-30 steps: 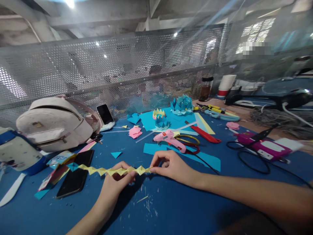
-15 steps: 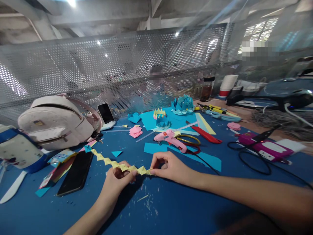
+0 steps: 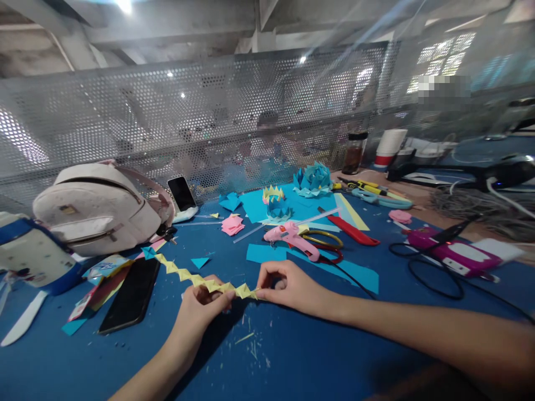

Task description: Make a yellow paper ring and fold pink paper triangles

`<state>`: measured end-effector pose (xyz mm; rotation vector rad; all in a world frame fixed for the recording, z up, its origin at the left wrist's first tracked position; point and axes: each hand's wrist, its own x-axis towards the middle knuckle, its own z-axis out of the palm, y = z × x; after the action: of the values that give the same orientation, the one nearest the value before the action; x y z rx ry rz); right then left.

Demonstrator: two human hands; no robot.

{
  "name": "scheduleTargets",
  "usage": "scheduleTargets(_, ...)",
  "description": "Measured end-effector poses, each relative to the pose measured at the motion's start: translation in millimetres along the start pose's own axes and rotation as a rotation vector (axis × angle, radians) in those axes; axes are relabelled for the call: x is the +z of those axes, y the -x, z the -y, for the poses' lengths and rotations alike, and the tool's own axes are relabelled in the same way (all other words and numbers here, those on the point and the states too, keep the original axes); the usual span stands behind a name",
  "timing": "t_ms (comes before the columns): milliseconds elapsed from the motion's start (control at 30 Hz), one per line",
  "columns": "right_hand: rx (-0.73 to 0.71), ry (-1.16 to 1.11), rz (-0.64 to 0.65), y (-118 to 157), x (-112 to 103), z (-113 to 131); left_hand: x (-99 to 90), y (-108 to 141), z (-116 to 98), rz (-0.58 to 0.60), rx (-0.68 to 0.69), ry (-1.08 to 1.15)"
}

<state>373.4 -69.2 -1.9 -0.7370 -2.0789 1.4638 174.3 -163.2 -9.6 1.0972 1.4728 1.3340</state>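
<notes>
A zigzag strip of folded yellow paper (image 3: 187,275) slants across the middle of the table, with a small blue folded piece (image 3: 149,253) at its far left end. My left hand (image 3: 204,303) pinches the strip near its right part, thumb in front and fingers behind. The right tip of the strip is between the thumb and forefinger of my right hand (image 3: 284,287). Just beyond my right hand lies a pink glue gun (image 3: 292,238) on its side. A blue paper triangle (image 3: 200,262) rests behind the strip.
Scissors (image 3: 321,239), a red cutter (image 3: 351,229) and blue paper sheets (image 3: 355,273) lie behind my right hand. A black phone (image 3: 130,295) and a pale backpack (image 3: 100,209) are left. Folded blue flowers (image 3: 313,179) stand farther back; a purple device (image 3: 453,250) is right.
</notes>
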Motion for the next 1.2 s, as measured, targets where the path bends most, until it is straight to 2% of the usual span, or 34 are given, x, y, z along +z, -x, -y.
scheduleTargets(400, -0.011, 0.024, 0.025, -0.3, 0.9, -0.8, -3.3, -4.2, 8.6, -0.005, -0.003, 0.019)
scheduleTargets(700, -0.023, 0.048, 0.003, 1.5, 1.3, 0.4, -6.1, -8.6, 9.1, 0.074, 0.027, 0.025)
scheduleTargets(1000, -0.031, 0.014, 0.015, 1.4, 5.5, 0.0, -0.5, -4.8, 6.7, 0.011, -0.004, -0.036)
scheduleTargets(1200, -0.022, 0.010, 0.033, 2.9, 7.0, 1.8, -1.3, -5.1, 8.2, 0.014, -0.016, -0.066)
